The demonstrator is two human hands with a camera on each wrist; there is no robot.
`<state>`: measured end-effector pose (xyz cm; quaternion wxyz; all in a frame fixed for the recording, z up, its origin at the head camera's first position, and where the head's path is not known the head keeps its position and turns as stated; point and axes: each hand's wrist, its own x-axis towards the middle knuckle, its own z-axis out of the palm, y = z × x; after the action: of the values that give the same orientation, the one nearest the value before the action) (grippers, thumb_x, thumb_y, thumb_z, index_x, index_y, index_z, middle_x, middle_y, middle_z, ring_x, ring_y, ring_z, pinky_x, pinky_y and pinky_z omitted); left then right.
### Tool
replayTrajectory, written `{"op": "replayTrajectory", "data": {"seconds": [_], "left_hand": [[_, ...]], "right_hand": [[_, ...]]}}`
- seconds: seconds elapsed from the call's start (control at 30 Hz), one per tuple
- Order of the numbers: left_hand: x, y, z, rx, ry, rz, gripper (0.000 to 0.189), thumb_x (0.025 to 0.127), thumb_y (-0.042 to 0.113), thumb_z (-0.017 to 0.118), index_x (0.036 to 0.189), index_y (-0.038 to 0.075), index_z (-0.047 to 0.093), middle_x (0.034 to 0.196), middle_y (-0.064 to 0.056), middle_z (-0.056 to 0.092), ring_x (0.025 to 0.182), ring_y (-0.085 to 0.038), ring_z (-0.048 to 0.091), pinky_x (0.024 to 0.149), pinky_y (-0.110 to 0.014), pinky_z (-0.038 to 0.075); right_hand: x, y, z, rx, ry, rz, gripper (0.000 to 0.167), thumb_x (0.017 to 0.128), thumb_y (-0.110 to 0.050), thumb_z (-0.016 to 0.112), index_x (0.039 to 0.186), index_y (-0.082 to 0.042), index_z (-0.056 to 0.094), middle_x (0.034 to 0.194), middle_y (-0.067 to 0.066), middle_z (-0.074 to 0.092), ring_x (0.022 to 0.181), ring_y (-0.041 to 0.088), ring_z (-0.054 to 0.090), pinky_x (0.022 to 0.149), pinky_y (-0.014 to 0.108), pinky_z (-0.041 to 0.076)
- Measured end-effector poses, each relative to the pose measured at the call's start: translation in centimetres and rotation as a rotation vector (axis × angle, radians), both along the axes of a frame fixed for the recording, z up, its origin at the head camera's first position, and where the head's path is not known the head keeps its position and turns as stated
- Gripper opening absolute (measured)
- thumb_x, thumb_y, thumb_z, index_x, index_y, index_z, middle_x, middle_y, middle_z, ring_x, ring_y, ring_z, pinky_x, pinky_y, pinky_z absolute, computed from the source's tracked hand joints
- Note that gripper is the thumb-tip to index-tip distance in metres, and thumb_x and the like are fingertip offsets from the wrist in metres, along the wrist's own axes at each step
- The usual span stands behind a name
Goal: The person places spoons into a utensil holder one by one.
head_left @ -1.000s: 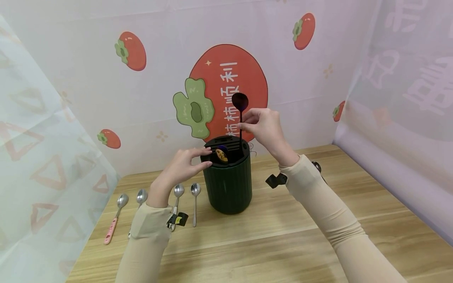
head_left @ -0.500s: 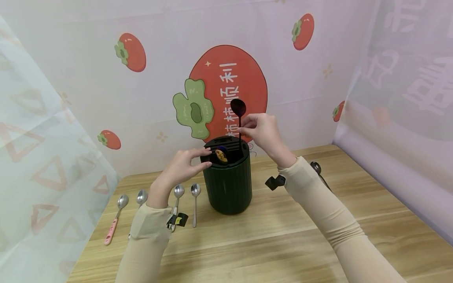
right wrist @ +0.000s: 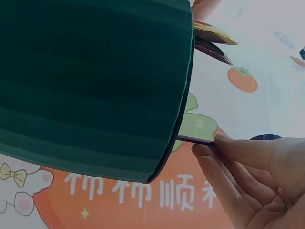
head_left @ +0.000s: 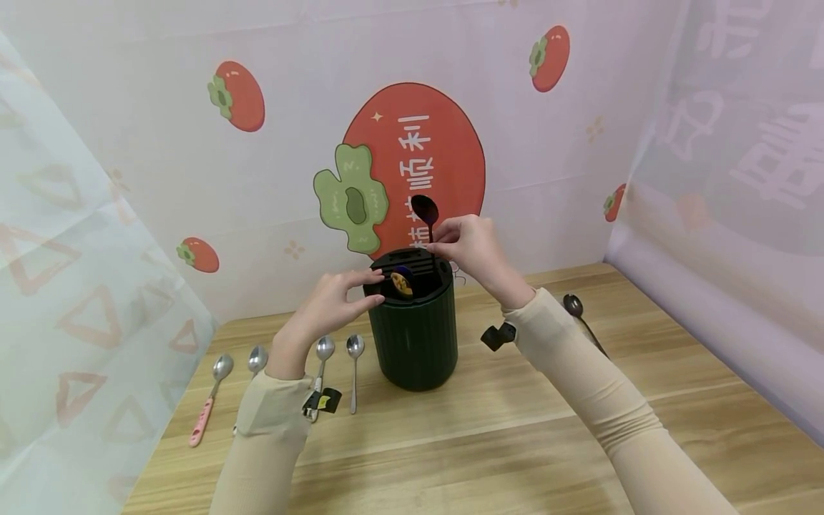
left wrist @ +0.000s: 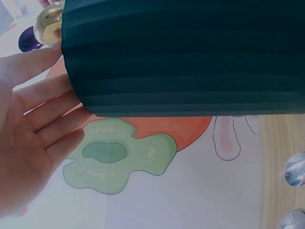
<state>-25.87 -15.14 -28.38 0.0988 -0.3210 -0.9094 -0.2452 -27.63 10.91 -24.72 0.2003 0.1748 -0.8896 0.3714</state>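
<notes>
A dark green ribbed utensil holder (head_left: 415,347) with a black slotted top stands upright on the table. My right hand (head_left: 475,250) pinches the handle of a dark spoon (head_left: 424,208), its bowl up and its lower end inside the holder's back right. In the right wrist view, thumb and fingertips grip the thin handle (right wrist: 196,140) just above the rim. My left hand (head_left: 331,300) touches the holder's left rim with extended fingers and thumb. A gold-coloured spoon (left wrist: 50,24) and a purple one (left wrist: 28,40) stick out of the holder near that hand.
Several metal spoons lie left of the holder, among them a pink-handled spoon (head_left: 212,397) and a plain silver spoon (head_left: 354,372); my left forearm partly covers some. A black spoon (head_left: 582,322) lies right, beside my right sleeve. A patterned backdrop (head_left: 290,179) rises behind the wooden table (head_left: 412,458).
My right hand and the dark spoon have moved down and slightly left, the handle sinking deeper into the holder. The left hand stays at the rim.
</notes>
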Motion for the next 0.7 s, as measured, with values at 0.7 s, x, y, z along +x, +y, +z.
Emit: {"op": "replayTrajectory", "data": {"seconds": [0.7], "left_hand": [[-0.03,0.08,-0.01,0.002,-0.002,0.001,0.042,0.091,0.034,0.062,0.128,0.014,0.061,0.13,-0.001,0.061,0.127,-0.022,0.05,0.099,-0.043,0.044]], "right_hand": [[0.17,0.18,-0.68,0.005,-0.069,0.052,0.013,0.083,-0.019,0.073,0.093,-0.01,0.075,0.087,0.006,0.074,0.077,0.014,0.07,0.065,0.031,0.056]]}}
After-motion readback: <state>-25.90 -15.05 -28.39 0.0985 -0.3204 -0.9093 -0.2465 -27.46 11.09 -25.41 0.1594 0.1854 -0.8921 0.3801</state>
